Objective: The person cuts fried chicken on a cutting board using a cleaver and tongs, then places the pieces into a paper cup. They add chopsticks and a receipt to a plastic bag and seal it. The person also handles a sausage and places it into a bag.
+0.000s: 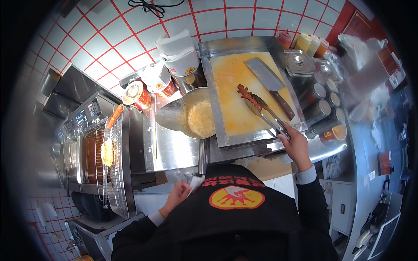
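My right hand (pixel 295 145) is closed around metal tongs (pixel 272 124), whose jaws hold a reddish-brown piece of cooked food (pixel 248 97) over the yellow-stained cutting board (pixel 228 114). A cleaver (pixel 266 75) with a wooden handle lies on the board, right of the tongs. My left hand (pixel 179 193), low in front of the apron, pinches a small white paper or wrapper (pixel 196 183). Above that hand, the handle of a metal scoop (pixel 169 115) projects past the counter edge; crumbly pale seasoning or breading lies in its bowl.
At left, a wire rack (pixel 119 163) holds fried food beside a fryer (pixel 89 160). Paper cups (pixel 137 96) and bags (pixel 179 58) stand behind the scoop. Sauce bottles (pixel 303 42), lidded steel containers (pixel 297 60) and shakers (pixel 320 109) are right of the board.
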`<act>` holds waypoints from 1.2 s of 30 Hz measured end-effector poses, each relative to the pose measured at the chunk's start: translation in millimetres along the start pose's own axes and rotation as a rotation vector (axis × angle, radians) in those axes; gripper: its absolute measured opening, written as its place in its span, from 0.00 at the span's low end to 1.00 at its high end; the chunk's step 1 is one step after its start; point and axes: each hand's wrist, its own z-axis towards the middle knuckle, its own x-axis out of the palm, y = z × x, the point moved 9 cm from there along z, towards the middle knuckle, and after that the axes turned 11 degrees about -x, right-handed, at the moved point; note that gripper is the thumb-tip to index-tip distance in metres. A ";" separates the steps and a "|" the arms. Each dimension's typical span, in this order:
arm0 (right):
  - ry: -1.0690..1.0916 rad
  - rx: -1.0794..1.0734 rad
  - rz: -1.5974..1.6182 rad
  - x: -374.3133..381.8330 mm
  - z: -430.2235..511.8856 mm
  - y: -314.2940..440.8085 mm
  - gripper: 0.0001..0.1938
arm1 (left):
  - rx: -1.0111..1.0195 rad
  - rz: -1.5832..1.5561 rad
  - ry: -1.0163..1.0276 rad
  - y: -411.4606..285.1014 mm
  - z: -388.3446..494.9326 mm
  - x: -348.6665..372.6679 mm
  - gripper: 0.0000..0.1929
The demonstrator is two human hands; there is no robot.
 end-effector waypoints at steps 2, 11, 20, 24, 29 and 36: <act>-0.045 -0.057 0.013 1.4 -0.6 1.2 0.22 | 0.219 0.419 -0.295 -41.8 8.0 -14.9 0.06; 0.115 0.081 0.675 -14.4 -9.4 25.3 0.22 | 0.962 0.506 -0.573 -167.6 89.3 -34.2 0.05; 0.336 0.123 0.887 -50.6 -21.7 76.4 0.21 | 0.669 0.476 -0.346 -165.5 112.8 -22.9 0.07; 0.297 0.153 0.867 -49.0 -29.0 66.1 0.21 | 0.445 0.345 -0.078 -117.9 81.6 10.6 0.07; 0.280 0.183 0.876 -41.9 -38.6 54.5 0.21 | 0.159 0.010 0.023 -76.1 69.6 18.1 0.05; 0.303 0.157 0.890 -42.3 -33.8 64.6 0.22 | 0.607 0.115 -0.451 -137.4 90.6 -45.4 0.04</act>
